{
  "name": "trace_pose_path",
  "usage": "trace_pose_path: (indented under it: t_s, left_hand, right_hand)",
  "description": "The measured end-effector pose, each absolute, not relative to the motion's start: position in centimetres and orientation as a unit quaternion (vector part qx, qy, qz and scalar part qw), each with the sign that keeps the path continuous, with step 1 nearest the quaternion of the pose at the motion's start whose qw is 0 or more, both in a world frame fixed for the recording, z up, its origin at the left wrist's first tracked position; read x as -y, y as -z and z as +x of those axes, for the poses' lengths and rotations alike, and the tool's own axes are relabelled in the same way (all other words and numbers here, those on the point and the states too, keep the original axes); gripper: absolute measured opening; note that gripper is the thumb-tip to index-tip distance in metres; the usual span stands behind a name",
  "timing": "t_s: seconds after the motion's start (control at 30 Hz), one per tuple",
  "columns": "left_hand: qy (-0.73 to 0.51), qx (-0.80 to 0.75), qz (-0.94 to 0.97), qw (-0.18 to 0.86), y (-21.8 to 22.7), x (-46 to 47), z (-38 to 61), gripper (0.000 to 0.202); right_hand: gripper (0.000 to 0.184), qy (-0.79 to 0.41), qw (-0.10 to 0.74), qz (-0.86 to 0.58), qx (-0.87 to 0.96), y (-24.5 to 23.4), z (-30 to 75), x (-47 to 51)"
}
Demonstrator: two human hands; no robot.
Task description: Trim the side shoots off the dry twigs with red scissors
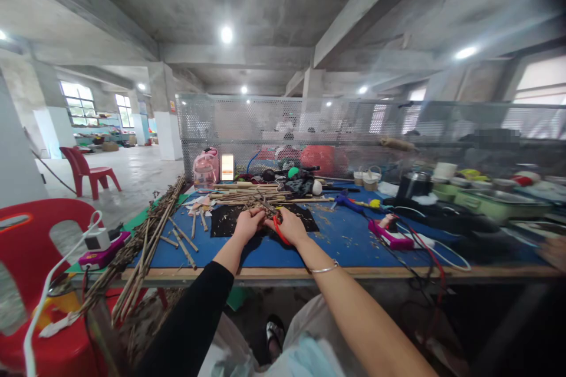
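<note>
Over a black cloth (222, 225) on the blue tabletop, my two hands work close together. My right hand (292, 226) is closed around red-handled scissors (280, 231), whose metal blades point up and to the left. Beside it, my left hand (248, 225) has its fingers pinched together close to the blades; whatever sits between them is too small to make out. Pale chips and bits of twig are scattered on the cloth. Just beyond the hands lies a pile of thin dry sticks (239, 194). Several short cut sticks (183, 241) rest to the left.
Long dry branches (148, 241) hang over the table's left edge. A blue glue gun (349, 202) and a purple power strip (391, 235) with cables lie at right. A lit phone (227, 167) stands near a perforated metal screen (247, 123). Red chairs (91, 171) stand left.
</note>
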State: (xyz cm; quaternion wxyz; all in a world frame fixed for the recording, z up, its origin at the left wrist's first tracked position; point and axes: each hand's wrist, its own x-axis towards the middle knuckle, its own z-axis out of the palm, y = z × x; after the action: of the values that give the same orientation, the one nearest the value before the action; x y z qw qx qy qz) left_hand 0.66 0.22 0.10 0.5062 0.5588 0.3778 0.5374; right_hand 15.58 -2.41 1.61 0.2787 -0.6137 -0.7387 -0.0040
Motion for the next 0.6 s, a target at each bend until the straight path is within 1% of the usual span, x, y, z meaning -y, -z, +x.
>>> trace_pose_path:
  t_s: [0.17,0.4,0.6]
  left_hand:
    - [-0.532,-0.368,0.518,0.560,-0.67,0.44,0.75,0.035]
    - [-0.521,-0.359,0.532,0.563,-0.40,0.35,0.97,0.037]
    - [-0.521,-0.350,0.542,0.558,-0.29,0.10,0.88,0.038]
  right_hand:
    - [0.045,0.013,0.293,-0.606,0.740,-1.31,15.64,1.91]
    - [0.047,0.020,0.293,-0.603,0.742,-1.09,15.74,1.65]
    - [0.046,-0.008,0.266,-0.632,0.728,-1.49,15.71,2.20]
